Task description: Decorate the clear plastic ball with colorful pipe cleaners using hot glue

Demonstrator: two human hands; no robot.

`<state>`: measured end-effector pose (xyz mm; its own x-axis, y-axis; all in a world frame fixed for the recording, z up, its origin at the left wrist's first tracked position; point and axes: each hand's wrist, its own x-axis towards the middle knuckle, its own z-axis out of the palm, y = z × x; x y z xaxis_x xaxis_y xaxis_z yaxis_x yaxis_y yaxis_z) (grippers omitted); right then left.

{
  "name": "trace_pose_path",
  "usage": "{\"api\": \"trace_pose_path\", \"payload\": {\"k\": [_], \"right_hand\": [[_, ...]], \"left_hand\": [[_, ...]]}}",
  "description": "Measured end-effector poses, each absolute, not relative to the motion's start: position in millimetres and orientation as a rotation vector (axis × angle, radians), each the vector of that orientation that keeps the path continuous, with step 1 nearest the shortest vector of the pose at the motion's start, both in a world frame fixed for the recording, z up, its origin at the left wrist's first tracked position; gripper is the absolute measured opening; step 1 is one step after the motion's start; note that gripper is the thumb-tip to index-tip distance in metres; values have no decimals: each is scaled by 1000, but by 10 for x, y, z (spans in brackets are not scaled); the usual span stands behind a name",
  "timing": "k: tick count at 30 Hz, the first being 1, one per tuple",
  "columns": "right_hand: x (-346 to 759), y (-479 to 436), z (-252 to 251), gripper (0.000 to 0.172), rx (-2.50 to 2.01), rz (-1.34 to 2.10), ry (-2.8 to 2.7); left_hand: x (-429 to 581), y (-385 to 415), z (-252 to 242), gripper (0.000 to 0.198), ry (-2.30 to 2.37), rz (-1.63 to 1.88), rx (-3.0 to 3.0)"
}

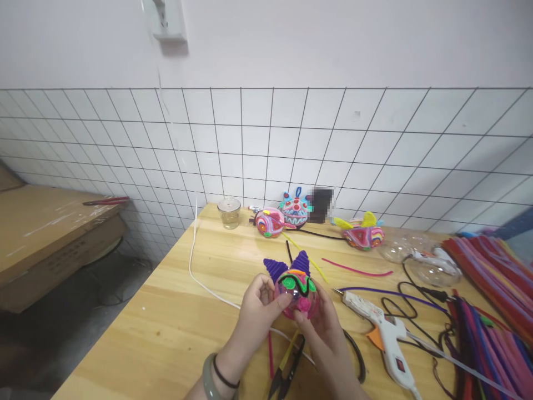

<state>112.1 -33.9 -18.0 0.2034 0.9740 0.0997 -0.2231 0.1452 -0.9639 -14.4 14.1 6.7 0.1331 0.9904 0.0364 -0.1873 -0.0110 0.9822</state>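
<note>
A see-through plastic ball (300, 303) decorated with pipe cleaners is held above the wooden table. It has two purple ears, green spots, a wavy black line, an orange strip and a pink coil. My left hand (260, 308) grips its left side, thumb pressed on the front. From the right, my right hand (323, 328) wraps round it, with the thumb at the pink coil. Below the hands lie scissors (287, 366), partly hidden by my right hand. A white glue gun (385, 330) rests just right of my right hand.
Decorated balls (270, 223) stand along the back, near a glass cup (229, 213). Plain plastic balls (400, 248) and pipe cleaner bundles (487, 344) lie at right. Black cables (402, 291) and a white cord (210, 289) cross the table. Cardboard (54, 222) is at left.
</note>
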Motion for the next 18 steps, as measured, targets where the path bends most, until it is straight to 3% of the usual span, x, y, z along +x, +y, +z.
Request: {"api": "trace_pose_path", "payload": {"k": [10, 18], "right_hand": [[1202, -321, -107, 51, -996, 1109, -957], [1260, -345, -262, 56, -1144, 834, -1237]], "left_hand": [[-179, 229, -29, 36, 760, 1130, 957], [-193, 246, -135, 46, 801, 1130, 979]]}}
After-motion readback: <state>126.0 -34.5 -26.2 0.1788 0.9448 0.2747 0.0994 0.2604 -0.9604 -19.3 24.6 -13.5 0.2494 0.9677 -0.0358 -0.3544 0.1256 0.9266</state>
